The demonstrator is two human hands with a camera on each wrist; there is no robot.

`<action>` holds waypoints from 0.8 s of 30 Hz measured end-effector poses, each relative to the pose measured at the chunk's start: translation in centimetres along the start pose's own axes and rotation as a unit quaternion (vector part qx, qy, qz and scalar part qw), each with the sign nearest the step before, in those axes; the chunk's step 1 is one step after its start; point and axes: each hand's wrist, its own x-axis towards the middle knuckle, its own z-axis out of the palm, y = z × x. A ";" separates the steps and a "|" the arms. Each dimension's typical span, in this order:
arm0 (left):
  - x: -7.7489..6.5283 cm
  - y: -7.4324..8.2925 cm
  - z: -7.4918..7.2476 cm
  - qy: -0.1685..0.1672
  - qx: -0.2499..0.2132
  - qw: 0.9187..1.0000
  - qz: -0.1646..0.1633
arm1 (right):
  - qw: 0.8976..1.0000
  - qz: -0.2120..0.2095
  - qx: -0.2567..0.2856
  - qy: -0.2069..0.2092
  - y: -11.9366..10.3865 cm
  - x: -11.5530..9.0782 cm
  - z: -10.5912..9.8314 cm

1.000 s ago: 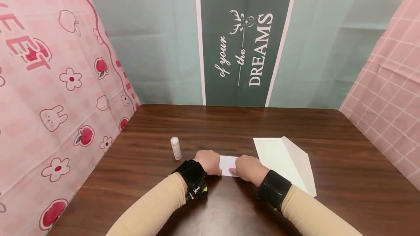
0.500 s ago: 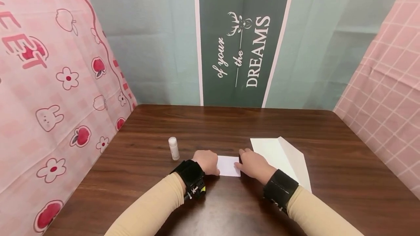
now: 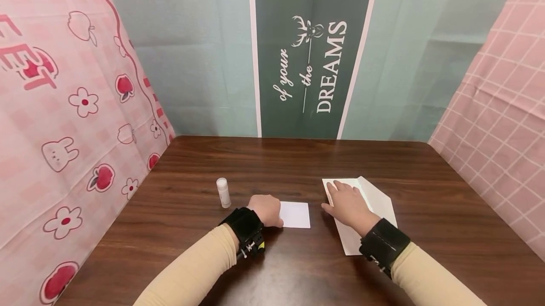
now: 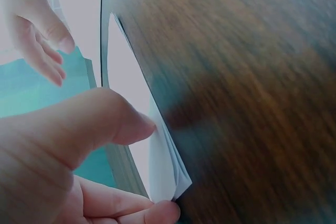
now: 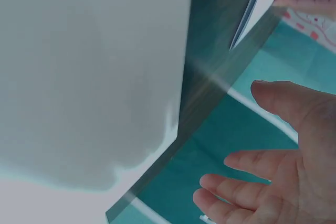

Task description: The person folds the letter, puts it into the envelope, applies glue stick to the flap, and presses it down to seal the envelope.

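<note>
In the head view my left hand (image 3: 265,210) holds the left end of a small folded white paper (image 3: 295,214). The left wrist view shows the thumb on top of the folded paper (image 4: 128,77) and the fingers at its edge, with several layers showing. To the right, my right hand (image 3: 348,205) hovers over a white envelope (image 3: 350,240) whose flap (image 3: 381,204) lies unfolded to the right. Fingers of the right hand (image 5: 273,182) are spread and hold nothing in the right wrist view; the envelope (image 5: 94,77) lies beneath, apart from them.
A white capped tube like a glue stick (image 3: 223,193) stands upright left of my left hand. All of this is on a dark wooden table (image 3: 298,164). A green curtain (image 3: 204,60) hangs behind, and pink cloths (image 3: 93,131) hang at both sides.
My right hand has let go of the folded paper's right end and moved right, over the envelope, its fingers spreading. My left hand keeps its hold. The view has shifted slightly.
</note>
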 end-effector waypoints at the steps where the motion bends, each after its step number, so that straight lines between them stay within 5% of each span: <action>1: 0.0 0.0 0.0 -0.001 0.000 1.000 0.000 | 1.000 0.003 -0.001 0.001 0.3 -0.1 -0.1; 24: 0.2 -0.1 0.4 0.003 -0.003 1.000 -0.001 | 0.998 0.034 0.002 0.049 5.1 -1.5 -0.5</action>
